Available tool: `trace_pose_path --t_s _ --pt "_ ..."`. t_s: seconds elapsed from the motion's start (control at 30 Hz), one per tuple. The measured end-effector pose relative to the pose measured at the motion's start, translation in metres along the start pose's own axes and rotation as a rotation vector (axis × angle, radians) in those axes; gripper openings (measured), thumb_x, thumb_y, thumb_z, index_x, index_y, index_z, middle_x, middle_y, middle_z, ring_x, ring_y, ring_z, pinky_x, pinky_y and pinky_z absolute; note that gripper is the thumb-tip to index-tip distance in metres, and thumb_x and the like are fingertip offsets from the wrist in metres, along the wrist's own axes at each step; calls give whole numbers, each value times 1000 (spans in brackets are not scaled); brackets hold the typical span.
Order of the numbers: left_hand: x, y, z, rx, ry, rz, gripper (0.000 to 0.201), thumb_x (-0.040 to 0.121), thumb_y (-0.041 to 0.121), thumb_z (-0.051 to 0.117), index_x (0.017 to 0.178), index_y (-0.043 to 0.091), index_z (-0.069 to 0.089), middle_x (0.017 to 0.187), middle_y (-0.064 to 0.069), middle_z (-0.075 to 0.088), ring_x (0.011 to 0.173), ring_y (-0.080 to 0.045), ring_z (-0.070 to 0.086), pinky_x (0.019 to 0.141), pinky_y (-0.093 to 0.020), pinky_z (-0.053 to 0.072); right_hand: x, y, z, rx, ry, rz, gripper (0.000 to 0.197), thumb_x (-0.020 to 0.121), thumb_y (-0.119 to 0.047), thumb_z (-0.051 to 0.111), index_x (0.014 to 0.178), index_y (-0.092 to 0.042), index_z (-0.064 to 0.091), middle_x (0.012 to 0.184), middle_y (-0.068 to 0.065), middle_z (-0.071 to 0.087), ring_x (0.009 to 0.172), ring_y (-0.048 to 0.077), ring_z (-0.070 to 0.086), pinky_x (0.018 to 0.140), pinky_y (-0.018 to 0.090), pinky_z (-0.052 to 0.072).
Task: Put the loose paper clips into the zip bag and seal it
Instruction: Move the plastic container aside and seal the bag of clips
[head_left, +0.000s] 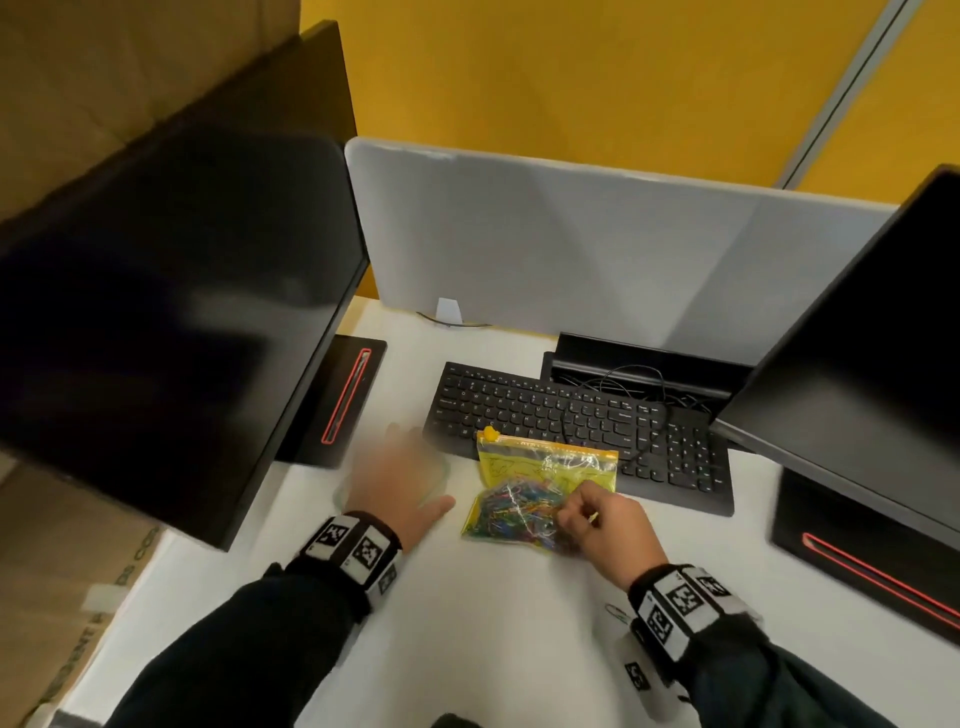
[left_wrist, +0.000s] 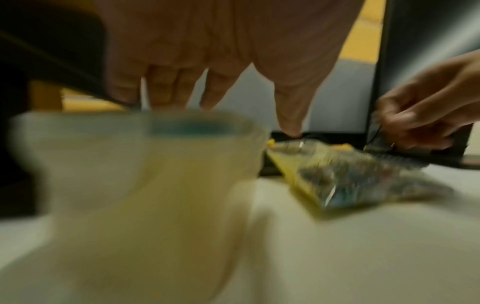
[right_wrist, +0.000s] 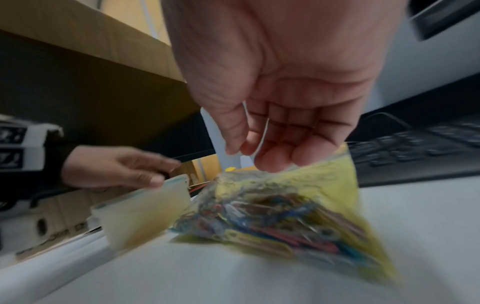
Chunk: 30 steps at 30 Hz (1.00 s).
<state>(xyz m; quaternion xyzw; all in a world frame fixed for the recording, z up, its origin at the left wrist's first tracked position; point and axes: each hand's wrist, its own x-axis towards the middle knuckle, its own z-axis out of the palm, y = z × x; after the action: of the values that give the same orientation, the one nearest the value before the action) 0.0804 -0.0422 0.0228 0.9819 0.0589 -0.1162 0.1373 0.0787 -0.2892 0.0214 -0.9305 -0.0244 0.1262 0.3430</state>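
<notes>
A yellow zip bag (head_left: 519, 499) (left_wrist: 350, 181) (right_wrist: 272, 216) full of coloured paper clips lies on the white desk, in front of the keyboard. Its yellow slider (head_left: 488, 434) sits at the top left corner. My right hand (head_left: 587, 512) (right_wrist: 259, 156) (left_wrist: 415, 123) has curled fingers and pinches the bag's upper right part. My left hand (head_left: 400, 478) (left_wrist: 221, 92) (right_wrist: 116, 166) is blurred, with straight fingers over a translucent container (head_left: 340, 493) (left_wrist: 130, 164) (right_wrist: 145, 207) left of the bag. One loose paper clip (head_left: 615, 610) lies by my right wrist.
A black keyboard (head_left: 571, 415) with a cable across it lies just behind the bag. Dark monitors stand at the left (head_left: 156, 312) and right (head_left: 857, 364). Behind the desk rises a grey divider (head_left: 571, 249). Cardboard boxes (head_left: 67, 597) stand beyond the desk's left edge.
</notes>
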Motion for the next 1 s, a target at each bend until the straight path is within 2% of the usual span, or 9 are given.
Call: trace_pose_path --t_s 0.07,0.17,0.3,0.47,0.63,0.73,0.83,0.93,1.0 --pt "2 19 -5 -212 79 123 65 84 39 57 138 18 26 144 -7 28 123 -23 39 104 -38 35 10 -13 6 -127 -79 -55 6 87 -23 58 82 -24 55 82 -11 59 73 7 56 58 14 38" --pt "6 44 -2 -440 57 89 40 87 25 56 126 18 48 125 -6 53 95 -24 59 91 -36 47 12 -15 20 -332 -198 -117 38 82 -29 61 118 -22 50 117 1 53 104 21 51 88 30 46" --pt "14 51 24 -634 -184 -180 46 89 18 53 133 14 39 130 -14 50 83 -27 67 82 -39 53 -3 -2 26 -325 -270 -162 54 80 -31 65 130 -25 44 128 0 47 118 23 42 100 31 37" --pt "10 45 42 -878 -177 -311 35 94 13 41 129 16 40 110 -15 59 50 -16 54 40 -23 44 -26 9 30 -202 -411 -216 59 79 -29 67 133 -29 44 138 -4 42 126 19 38 107 29 33" --pt "-2 26 42 -892 -71 -240 17 92 17 49 77 22 55 66 -7 59 47 -21 54 50 -30 42 -33 -6 21 34 -553 -122 34 83 -26 66 116 -30 61 121 -7 60 106 8 56 88 13 42" --pt "-12 23 36 -996 -82 -220 13 91 12 49 79 14 56 73 -6 62 42 -17 54 41 -22 38 -22 -31 15 117 -235 -112 12 88 -23 59 94 -28 68 93 -11 67 83 5 60 77 20 48" --pt "-20 23 32 -1053 -76 -179 14 91 9 48 80 11 57 72 -3 64 41 -16 52 41 -22 40 0 -56 16 51 43 -201 13 88 -26 58 99 -27 64 95 -8 64 78 8 55 74 25 45" --pt "-28 22 31 -1055 -59 -131 26 91 8 47 70 16 59 74 -2 67 48 -18 55 48 -25 46 17 -70 28 -52 -99 -205 27 86 -34 59 112 -27 61 109 -2 64 97 17 58 85 33 49" --pt "-31 22 32 -1082 -60 -135 28 91 6 47 68 16 59 74 -6 66 52 -19 58 53 -28 50 18 -74 35 -84 -150 -192 16 85 -33 59 95 -24 68 97 2 70 92 22 62 78 32 50"
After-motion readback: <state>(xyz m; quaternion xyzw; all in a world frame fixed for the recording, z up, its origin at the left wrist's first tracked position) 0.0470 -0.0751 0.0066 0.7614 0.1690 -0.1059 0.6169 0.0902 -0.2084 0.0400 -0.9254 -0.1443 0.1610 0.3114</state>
